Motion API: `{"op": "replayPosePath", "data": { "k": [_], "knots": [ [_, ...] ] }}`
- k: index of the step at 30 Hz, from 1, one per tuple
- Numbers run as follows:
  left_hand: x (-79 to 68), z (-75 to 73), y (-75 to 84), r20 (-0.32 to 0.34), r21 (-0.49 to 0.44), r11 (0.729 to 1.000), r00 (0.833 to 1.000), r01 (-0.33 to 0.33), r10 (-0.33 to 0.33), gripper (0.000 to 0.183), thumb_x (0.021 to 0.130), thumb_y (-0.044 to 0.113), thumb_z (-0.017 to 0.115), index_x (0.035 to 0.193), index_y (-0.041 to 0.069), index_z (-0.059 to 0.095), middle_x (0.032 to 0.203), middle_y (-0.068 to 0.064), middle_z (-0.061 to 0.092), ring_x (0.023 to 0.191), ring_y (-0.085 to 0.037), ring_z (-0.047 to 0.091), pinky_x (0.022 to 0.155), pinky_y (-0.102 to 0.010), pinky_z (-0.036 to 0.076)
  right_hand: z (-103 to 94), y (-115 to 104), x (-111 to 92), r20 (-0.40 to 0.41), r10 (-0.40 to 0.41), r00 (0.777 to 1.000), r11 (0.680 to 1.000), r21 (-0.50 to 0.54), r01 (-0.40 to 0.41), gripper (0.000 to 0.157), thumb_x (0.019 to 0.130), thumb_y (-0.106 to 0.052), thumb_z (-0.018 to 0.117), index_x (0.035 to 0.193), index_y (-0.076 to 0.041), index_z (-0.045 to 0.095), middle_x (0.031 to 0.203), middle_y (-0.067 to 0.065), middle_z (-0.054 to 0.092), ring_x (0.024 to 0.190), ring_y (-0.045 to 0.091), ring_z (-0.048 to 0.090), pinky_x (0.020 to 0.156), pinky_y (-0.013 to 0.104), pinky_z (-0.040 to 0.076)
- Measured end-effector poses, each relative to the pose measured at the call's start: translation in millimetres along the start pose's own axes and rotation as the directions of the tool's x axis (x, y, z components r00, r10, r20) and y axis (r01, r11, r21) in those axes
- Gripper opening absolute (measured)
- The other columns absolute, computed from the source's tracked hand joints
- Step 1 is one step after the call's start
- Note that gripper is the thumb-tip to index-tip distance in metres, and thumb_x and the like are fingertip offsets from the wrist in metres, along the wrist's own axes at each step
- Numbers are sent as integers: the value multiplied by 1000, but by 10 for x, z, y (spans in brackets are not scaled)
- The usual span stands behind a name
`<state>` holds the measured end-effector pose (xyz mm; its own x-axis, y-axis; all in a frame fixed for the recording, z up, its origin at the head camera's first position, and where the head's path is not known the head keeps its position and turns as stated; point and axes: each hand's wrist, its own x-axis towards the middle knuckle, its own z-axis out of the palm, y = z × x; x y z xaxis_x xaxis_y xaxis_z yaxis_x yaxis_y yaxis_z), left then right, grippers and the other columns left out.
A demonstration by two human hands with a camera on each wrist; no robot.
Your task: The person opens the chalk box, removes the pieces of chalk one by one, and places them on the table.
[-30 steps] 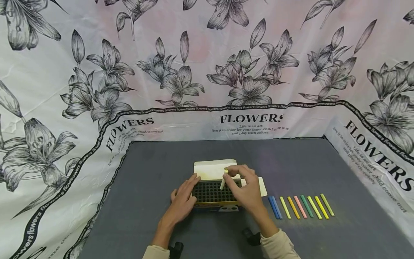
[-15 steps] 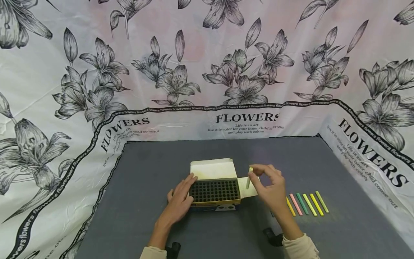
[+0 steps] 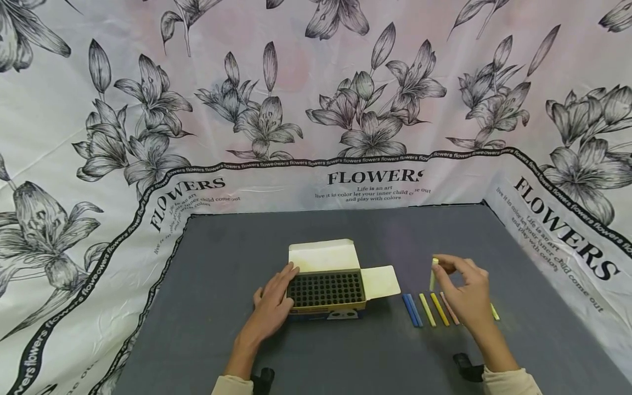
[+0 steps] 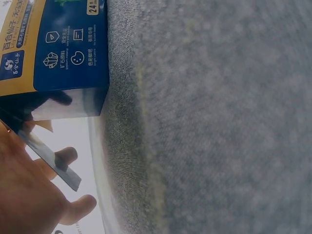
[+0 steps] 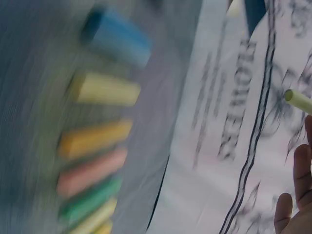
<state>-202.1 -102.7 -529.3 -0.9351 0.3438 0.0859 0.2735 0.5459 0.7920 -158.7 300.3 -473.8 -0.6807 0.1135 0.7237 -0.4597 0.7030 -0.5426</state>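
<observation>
My right hand (image 3: 471, 299) pinches a pale yellow chalk stick (image 3: 434, 274) upright between thumb and fingertips, above the row of chalk; in the right wrist view the held chalk stick (image 5: 298, 101) shows at the right edge. My left hand (image 3: 269, 310) rests against the left end of a blue-and-yellow chalk box (image 3: 326, 311), fingers extended along its side. The box's lid stands folded back, and a black tray (image 3: 326, 289) full of round holes shows inside. In the left wrist view, the hand's fingers (image 4: 80, 209) spread beside the box's side flap (image 4: 48, 156).
Right of the box lie blue chalk sticks (image 3: 412, 310), a pale yellow stick (image 3: 427, 310) and an orange-yellow stick (image 3: 440, 309). My right hand partly covers the row; a green stick (image 5: 91, 200) shows in the right wrist view. A white side flap (image 3: 381, 281) sticks out rightward.
My right hand has carried the chalk stick from above the box's tray rightward to above the row on the table. The left hand has stayed at the box.
</observation>
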Motion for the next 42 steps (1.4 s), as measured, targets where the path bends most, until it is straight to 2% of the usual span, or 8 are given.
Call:
{"op": "replayPosePath", "data": {
  "k": [3, 10, 17, 22, 27, 30, 34, 42],
  "knots": [
    [8, -3, 5, -1, 3, 1000, 1000, -3, 3, 67, 97, 9, 41, 162, 26, 32, 171, 3, 21, 157, -39, 18, 111, -74, 1, -211, 212, -17, -5, -2, 1000, 995, -96, 2, 23, 82, 10, 74, 104, 3, 76, 80, 9, 69, 83, -11, 46, 88, 32, 27],
    [9, -10, 10, 3, 12, 1000, 1000, -2, 2, 67, 97, 9, 41, 162, 27, 32, 171, 4, 21, 157, -39, 18, 111, -74, 2, -630, 625, -78, -13, 181, 983, 954, -239, -179, 19, 91, -2, 71, 109, 0, 76, 86, -43, 49, 81, -17, 38, 81, 43, 19],
    [6, 1, 18, -2, 21, 1000, 1000, 6, -6, 67, 97, 9, 41, 162, 27, 32, 171, 4, 21, 157, -39, 18, 110, -75, 2, -800, 876, -161, 20, 252, 968, 930, -282, -236, 18, 94, -8, 69, 110, -1, 74, 86, -51, 44, 79, -19, 38, 80, 49, 19],
    [7, 12, 11, -1, 28, 1000, 1000, 7, -7, 68, 97, 10, 41, 161, 29, 32, 171, 5, 22, 158, -38, 18, 110, -75, 2, -893, 1030, -228, 91, 317, 944, 892, -368, -263, 21, 96, -15, 66, 111, -2, 73, 82, -28, 66, 75, -21, 36, 77, 54, 22],
    [7, 11, 7, -4, 29, 1000, 1000, 6, -6, 68, 97, 10, 41, 161, 28, 32, 171, 5, 22, 157, -38, 19, 110, -75, 2, -971, 1181, -270, 229, 436, 870, 816, -510, -274, 27, 101, -25, 62, 114, -4, 72, 95, 21, 76, 69, 4, 57, 69, 49, 23],
    [3, 7, 7, -4, 28, 1000, 1000, 6, -6, 68, 97, 10, 41, 161, 28, 32, 171, 5, 22, 157, -39, 19, 110, -75, 2, -980, 1269, -269, 305, 498, 812, 786, -555, -273, 32, 102, -30, 59, 115, -3, 72, 98, 23, 75, 72, 28, 63, 67, 49, 24],
    [-1, 2, 6, -4, 25, 1000, 1000, 5, -5, 68, 97, 10, 41, 161, 28, 32, 171, 5, 22, 157, -39, 19, 110, -75, 2, -975, 1349, -241, 361, 544, 757, 766, -582, -273, 36, 103, -32, 57, 116, -2, 72, 98, 22, 76, 78, 38, 65, 65, 50, 27],
    [5, 3, -2, -8, 38, 999, 1000, 8, -7, 67, 97, 10, 41, 161, 28, 32, 171, 7, 22, 157, -39, 20, 110, -75, 3, -939, 1424, -193, 395, 597, 698, 741, -605, -292, 38, 102, -32, 57, 116, 2, 70, 98, 25, 74, 83, 47, 64, 71, 63, 28]
  ]
}}
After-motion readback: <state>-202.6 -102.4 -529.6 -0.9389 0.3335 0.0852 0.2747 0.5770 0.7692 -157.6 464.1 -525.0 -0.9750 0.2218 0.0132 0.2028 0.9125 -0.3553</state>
